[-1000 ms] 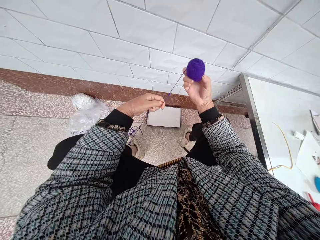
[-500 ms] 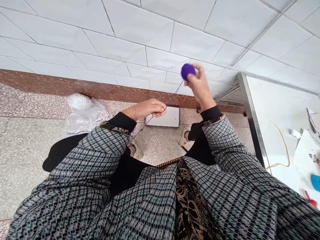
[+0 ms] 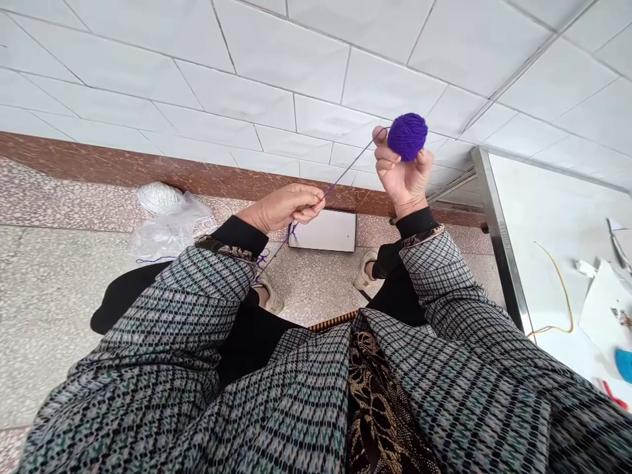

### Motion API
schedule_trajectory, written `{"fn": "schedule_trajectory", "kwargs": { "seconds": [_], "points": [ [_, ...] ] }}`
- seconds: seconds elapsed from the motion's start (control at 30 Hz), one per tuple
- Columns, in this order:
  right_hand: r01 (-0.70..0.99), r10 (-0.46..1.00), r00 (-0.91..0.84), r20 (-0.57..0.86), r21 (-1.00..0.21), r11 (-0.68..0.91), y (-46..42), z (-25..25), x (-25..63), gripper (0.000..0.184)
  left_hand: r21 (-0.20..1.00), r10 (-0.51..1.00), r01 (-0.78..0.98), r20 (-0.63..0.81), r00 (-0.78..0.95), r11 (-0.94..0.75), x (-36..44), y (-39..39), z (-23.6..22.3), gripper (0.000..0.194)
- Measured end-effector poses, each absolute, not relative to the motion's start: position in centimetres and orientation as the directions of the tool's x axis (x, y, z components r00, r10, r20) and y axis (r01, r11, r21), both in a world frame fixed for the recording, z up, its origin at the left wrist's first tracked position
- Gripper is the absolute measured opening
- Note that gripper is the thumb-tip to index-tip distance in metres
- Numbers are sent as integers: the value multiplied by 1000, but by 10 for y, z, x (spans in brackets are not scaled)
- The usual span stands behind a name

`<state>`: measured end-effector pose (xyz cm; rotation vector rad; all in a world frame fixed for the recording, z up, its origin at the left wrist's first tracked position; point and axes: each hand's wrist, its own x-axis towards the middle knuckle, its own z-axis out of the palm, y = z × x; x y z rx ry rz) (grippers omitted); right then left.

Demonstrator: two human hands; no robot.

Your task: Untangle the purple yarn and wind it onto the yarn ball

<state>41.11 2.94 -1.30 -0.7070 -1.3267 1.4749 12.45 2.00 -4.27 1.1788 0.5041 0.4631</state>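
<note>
A purple ball of yarn (image 3: pixel 407 137) rests in the fingers of my right hand (image 3: pixel 402 172), held up in front of the tiled wall. From the ball a taut purple strand (image 3: pixel 349 167) runs down and left to my left hand (image 3: pixel 289 206), whose thumb and fingers pinch it. Below that hand the strand carries on toward my left sleeve, with a small tangle (image 3: pixel 261 258) of purple yarn beside the cuff. Where the strand ends lower down is hidden behind my arm.
On the floor at left lie a white yarn ball (image 3: pixel 160 197) and a clear plastic bag (image 3: pixel 170 230). A shallow white box (image 3: pixel 323 232) sits on the floor between my shoes. At right stands a white table (image 3: pixel 533 210) with a yellow cord (image 3: pixel 563 283) and a blue object (image 3: pixel 625 363).
My right hand has moved right and turned, so its palm side and more of the yarn ball show. The left hand stays nearly in place, still pinching the strand.
</note>
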Motion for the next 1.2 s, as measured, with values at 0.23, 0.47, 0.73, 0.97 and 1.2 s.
{"fn": "schedule_trajectory", "kwargs": {
  "seconds": [0.23,0.47,0.73,0.97,1.2],
  "points": [
    [-207,991,-49,126,-972,113,41,-17,415,64,973,550,7,-135,824,230,130,16,-40,32],
    [438,722,-653,-228,-892,114,23,-36,389,49,980,617,-49,-83,783,195,118,20,-32,33],
    [-193,976,-78,202,-964,184,33,-20,403,84,952,619,-72,-134,774,296,124,20,-40,32],
    [197,994,32,-103,-975,-107,39,-55,374,58,960,501,46,-185,846,278,134,10,-35,21],
    [302,965,179,190,-944,130,58,-42,405,59,940,713,-28,-239,659,341,140,8,-44,9]
  ]
}}
